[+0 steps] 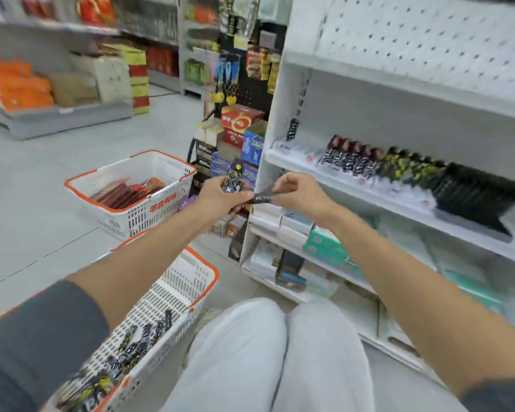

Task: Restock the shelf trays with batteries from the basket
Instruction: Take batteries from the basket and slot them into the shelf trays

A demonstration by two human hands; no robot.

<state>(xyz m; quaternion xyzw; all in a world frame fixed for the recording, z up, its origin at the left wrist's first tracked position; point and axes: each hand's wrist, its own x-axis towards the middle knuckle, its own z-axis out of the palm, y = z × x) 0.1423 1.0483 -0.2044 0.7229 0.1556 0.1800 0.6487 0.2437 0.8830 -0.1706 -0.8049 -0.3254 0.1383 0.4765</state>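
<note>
Head view. Gripping packs (235, 178) in left hand (217, 202); pinching one pack (262, 198) by its end with right hand (301, 194). Likely slip from thin pinch before reaching trays (295, 152) at 2 o'clock.

The left hand (217, 200) grips battery packs (235, 177). The right hand (301, 194) pinches one pack (262, 198) between both hands. The basket (212, 271) of batteries (137, 346) sits low left, near the shelf (354, 191).

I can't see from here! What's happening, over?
Left hand grips bunch of black battery packs. Right hand pinches one black pack. Nothing blocking white shelf trays.
</note>
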